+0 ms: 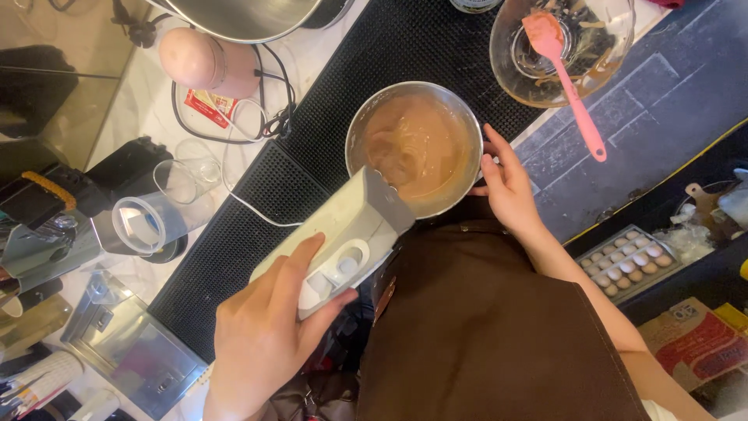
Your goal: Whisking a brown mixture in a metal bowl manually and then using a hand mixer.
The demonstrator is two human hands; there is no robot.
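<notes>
Brown apron (pixel 483 327), nearest the camera, covering the person's front. Left hand (pixel 261 335): grip closed around the handle of a white electric hand mixer (pixel 343 249), thumb lying beside its top controls; the mixer tilts away, its beaters sunk in the batter and hidden below the surface. Right hand (pixel 508 187): fingers curled against the outer right wall and rim of the bowl, bracing it rather than enclosing it. Steel mixing bowl (pixel 467 125): round, standing on a black ribbed rubber mat (pixel 257 234) on the worktop, filled with light brown batter (pixel 417 144) showing swirl marks. White power cord (pixel 249 206): runs off leftward from the mixer across the mat. Clear plastic measuring cups (pixel 160 214): left of the mat, on their sides. Egg tray (pixel 627 261): lower right, off the worktop, well apart from the bowl. Glass bowl (pixel 615 54): far right, smeared with brown residue, pink silicone spatula (pixel 565 74) resting in it with its handle over the rim. Pink cylindrical appliance (pixel 206 62) and large steel bowl (pixel 241 19): far left. Risks, as judged: batter is likely to spatter if the beaters lift clear while turning; the bowl may spin or skid if the bracing hand slackens; the slack cord could snag nearby cups.
</notes>
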